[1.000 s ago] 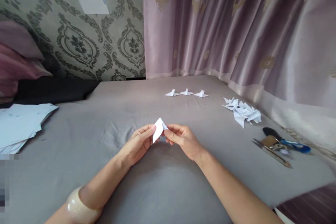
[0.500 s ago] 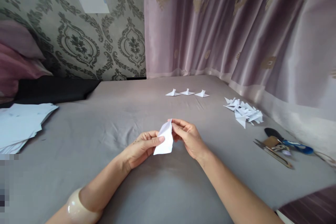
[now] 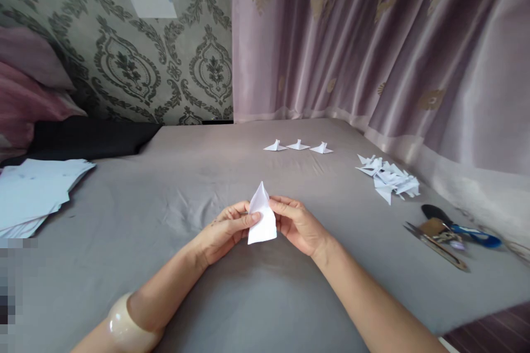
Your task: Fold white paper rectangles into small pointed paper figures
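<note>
two hands work on one folded white paper [image 3: 263,227], held up over the grey cloth [image 3: 174,298] in front of the person. the left hand [image 3: 221,235] has its thumb on the paper's near face, its other fingers tucked behind, closed on the left side; the right hand [image 3: 301,226] has thumb and forefinger narrow at the right edge, seemingly pinching it, though the far side is hidden. the step in hand looks like shaping a fold partway through, since the paper rises to a point and ends below in a nearly straight edge; the next move seems to call for lining up the layers and pressing the crease while the left thumb stops them slipping. compared with half a second ago, the peak has straightened from a rightward lean and the right fingers have dropped from the tip to partway down the side; the three folded pieces [image 3: 298,145] beyond lie undisturbed.
</note>
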A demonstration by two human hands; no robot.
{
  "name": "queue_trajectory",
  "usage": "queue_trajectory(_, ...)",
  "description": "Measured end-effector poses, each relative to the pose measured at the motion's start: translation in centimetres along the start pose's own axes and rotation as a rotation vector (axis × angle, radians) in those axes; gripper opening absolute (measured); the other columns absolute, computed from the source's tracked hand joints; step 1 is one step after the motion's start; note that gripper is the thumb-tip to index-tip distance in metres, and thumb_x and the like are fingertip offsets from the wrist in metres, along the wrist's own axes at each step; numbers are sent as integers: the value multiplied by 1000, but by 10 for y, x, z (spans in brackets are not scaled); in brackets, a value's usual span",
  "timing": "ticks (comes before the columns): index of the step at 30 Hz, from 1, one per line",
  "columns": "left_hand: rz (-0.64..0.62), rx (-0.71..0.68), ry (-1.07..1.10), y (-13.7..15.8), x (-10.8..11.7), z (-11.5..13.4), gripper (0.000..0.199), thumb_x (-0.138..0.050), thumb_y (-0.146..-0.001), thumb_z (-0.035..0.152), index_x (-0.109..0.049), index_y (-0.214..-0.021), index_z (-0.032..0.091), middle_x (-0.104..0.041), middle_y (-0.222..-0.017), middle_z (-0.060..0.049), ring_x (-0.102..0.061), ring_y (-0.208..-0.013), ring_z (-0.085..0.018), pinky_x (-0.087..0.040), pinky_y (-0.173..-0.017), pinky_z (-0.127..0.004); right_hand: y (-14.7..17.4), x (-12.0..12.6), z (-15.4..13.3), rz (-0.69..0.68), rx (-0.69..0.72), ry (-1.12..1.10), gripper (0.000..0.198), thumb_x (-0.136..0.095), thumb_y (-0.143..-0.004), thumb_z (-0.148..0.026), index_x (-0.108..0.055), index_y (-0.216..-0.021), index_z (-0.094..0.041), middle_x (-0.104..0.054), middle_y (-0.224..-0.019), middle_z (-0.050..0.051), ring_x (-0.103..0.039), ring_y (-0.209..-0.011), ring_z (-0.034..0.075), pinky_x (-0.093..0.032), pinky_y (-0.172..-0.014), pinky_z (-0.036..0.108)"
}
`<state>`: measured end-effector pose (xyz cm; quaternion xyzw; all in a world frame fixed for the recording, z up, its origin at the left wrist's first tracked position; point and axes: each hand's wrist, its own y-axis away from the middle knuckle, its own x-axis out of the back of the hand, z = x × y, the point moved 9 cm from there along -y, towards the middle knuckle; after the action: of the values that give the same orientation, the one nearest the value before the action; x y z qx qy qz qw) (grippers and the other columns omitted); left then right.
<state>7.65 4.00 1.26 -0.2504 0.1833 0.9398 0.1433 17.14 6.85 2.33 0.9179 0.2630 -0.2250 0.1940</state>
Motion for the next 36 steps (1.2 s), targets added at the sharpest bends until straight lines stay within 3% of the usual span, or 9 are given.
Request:
queue_trajectory(5, 18, 16, -31, 0, 0, -1, 22, -80, -70, 32, -66, -78, 16, -65, -72, -1, -63, -71, -16, -46, -71, -30, 0, 1, 3, 8, -19, -23, 19, -75, -70, -34, -72, -76, -16, -66, -72, 2, -59, -69, 15, -46, -68, 29)
queue_trajectory(11, 80, -27, -110, 0, 7, 2, 26, -80, -68, 36, -71, -81, 16, -67, -69, -3, -63, -69, -17, -46, -69, -29, 5, 4, -15, 75, 127, 288, 28, -72, -75, -40, -75, -94, -19, -70, -77, 4, -61, -71, 16, -46, -71, 33)
queue_trajectory(16, 96, 1, -129, 1, 6, 0, 30, -76, -73, 43, -69, -74, 14, -68, -69, -4, -62, -63, -15, -44, -63, -26, 5, 3, -16, 17, 97, 376, 19, -71, -73, -28, -77, -90, -20, -71, -78, 3, -61, -73, 16, -47, -72, 32)
queue_trajectory(21, 112, 11, -185, 2, 0, 5, 45, -62, -81, 55, -68, -75, 11, -69, -70, -9, -62, -66, -18, -46, -64, -28, 2, 7, -11, 28, 57, 332, 23, -73, -74, -37, -75, -86, -18, -71, -80, 4, -63, -75, 16, -48, -70, 30)
queue_trajectory(23, 195, -55, -275, 2, 7, 12, 41, -63, -81, 54, -65, -76, 13, -67, -70, -6, -59, -63, -15, -44, -61, -26, 1, 9, -10, 59, 73, 355, 25, -74, -74, -40, -74, -82, -17, -71, -79, 4, -62, -74, 15, -47, -68, 28)
queue_trajectory(27, 390, -338, -454, 9, 20, 35, 35, -75, -73, 44, -54, -82, 18, -60, -71, 3, -54, -63, -10, -41, -58, -21, 3, 12, -13, 178, 175, 519, 26, -73, -75, -42, -68, -73, -16, -66, -69, 0, -57, -63, 12, -44, -60, 25)
queue_trajectory(31, 293, -347, -490, 10, 9, 37, 34, -69, -78, 48, -54, -81, 17, -62, -75, 0, -57, -65, -12, -45, -59, -22, 7, 3, -22, 228, 307, 697, 19, -68, -78, -37, -67, -76, -18, -65, -72, 0, -59, -66, 14, -45, -60, 25)
queue_trajectory(36, 196, -338, -535, 11, -2, 39, 43, -64, -79, 54, -60, -98, 16, -67, -95, -7, -63, -87, -20, -51, -76, -31, 13, -5, -34, 272, 471, 767, 13, -67, -78, -32, -68, -78, -19, -67, -87, 3, -63, -75, 15, -50, -65, 25)
